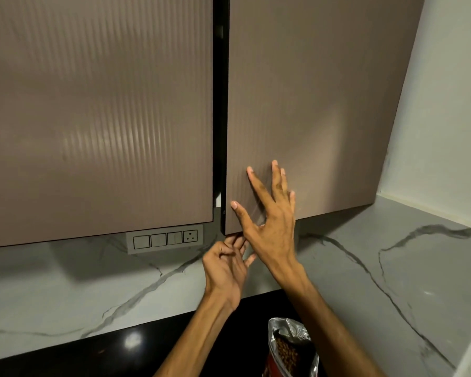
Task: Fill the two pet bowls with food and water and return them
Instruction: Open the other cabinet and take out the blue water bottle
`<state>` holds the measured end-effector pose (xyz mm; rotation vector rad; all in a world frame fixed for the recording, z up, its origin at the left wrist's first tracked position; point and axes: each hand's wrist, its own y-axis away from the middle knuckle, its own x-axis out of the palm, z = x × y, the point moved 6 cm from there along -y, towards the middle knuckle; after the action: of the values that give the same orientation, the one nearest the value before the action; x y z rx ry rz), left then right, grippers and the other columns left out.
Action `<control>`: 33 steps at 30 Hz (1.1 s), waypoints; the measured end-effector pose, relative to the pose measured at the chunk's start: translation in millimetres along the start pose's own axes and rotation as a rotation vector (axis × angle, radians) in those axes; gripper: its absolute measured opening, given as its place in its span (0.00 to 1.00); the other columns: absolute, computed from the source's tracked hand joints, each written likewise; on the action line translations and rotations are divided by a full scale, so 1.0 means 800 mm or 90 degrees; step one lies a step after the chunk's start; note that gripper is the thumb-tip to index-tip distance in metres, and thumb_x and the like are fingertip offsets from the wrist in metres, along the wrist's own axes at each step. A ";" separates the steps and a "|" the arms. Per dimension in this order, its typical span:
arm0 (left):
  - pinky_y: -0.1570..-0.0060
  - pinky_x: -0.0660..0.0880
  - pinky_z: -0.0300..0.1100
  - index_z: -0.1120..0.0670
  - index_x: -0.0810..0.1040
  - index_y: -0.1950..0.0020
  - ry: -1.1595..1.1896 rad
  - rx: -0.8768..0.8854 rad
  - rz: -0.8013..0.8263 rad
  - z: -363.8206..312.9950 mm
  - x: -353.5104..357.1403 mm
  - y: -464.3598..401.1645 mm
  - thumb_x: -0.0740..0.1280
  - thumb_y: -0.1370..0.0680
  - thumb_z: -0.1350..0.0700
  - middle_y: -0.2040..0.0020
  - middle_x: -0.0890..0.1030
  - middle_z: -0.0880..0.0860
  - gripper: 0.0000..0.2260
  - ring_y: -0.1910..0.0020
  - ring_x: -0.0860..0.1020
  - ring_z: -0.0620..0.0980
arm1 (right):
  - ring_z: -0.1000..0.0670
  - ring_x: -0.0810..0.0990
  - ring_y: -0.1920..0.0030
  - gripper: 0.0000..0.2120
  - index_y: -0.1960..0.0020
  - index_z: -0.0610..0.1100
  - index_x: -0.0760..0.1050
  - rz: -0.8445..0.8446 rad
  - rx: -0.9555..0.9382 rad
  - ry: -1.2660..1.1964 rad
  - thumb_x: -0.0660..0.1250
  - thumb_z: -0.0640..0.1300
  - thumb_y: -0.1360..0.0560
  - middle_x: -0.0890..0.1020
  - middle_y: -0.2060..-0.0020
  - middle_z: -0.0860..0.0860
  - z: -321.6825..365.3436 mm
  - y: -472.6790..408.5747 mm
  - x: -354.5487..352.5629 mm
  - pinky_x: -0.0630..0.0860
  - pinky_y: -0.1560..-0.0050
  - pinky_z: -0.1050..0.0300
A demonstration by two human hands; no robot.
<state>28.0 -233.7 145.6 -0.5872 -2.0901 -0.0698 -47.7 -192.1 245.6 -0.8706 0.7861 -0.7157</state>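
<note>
An open pet food bag (290, 349), silver inside with brown kibble showing, stands on the black countertop (136, 341) at the bottom of the view, between my forearms. My right hand (269, 213) is spread flat against the lower part of the right wall-cabinet door (310, 104), which stands slightly ajar with a dark gap along its left edge. My left hand (226, 265) is just below that door's bottom left corner, fingers curled under the edge. No pet bowls are in view.
The left cabinet door (98, 110) is closed. A grey switch panel with a socket (165, 239) sits under it on the marble backsplash (65, 289). A white wall (441, 104) and marble side panel close the corner on the right.
</note>
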 end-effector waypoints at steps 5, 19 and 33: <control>0.38 0.69 0.55 0.57 0.75 0.48 0.012 -0.023 -0.006 -0.003 0.000 -0.011 0.53 0.32 0.57 0.34 0.80 0.61 0.17 0.36 0.76 0.56 | 0.46 0.46 0.15 0.34 0.19 0.57 0.62 -0.015 -0.003 0.029 0.71 0.58 0.21 0.50 0.15 0.48 -0.008 -0.008 0.019 0.47 0.21 0.25; 0.40 0.69 0.54 0.55 0.75 0.35 0.042 -0.063 -0.046 -0.012 -0.016 -0.040 0.54 0.33 0.55 0.31 0.78 0.60 0.27 0.37 0.76 0.56 | 0.45 0.42 0.15 0.34 0.17 0.58 0.59 -0.008 -0.006 0.111 0.67 0.61 0.19 0.47 0.15 0.47 -0.029 -0.024 0.060 0.45 0.22 0.24; 0.33 0.66 0.59 0.56 0.77 0.33 0.030 -0.071 -0.054 -0.018 -0.022 -0.049 0.55 0.33 0.55 0.29 0.78 0.60 0.29 0.31 0.74 0.57 | 0.44 0.41 0.15 0.34 0.17 0.58 0.57 0.003 0.005 0.136 0.65 0.62 0.19 0.46 0.15 0.46 -0.032 -0.029 0.071 0.43 0.22 0.24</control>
<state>30.5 -278.7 146.7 -0.5577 -2.0751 -0.2480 -44.9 -258.0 238.2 -0.7921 0.9742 -0.8162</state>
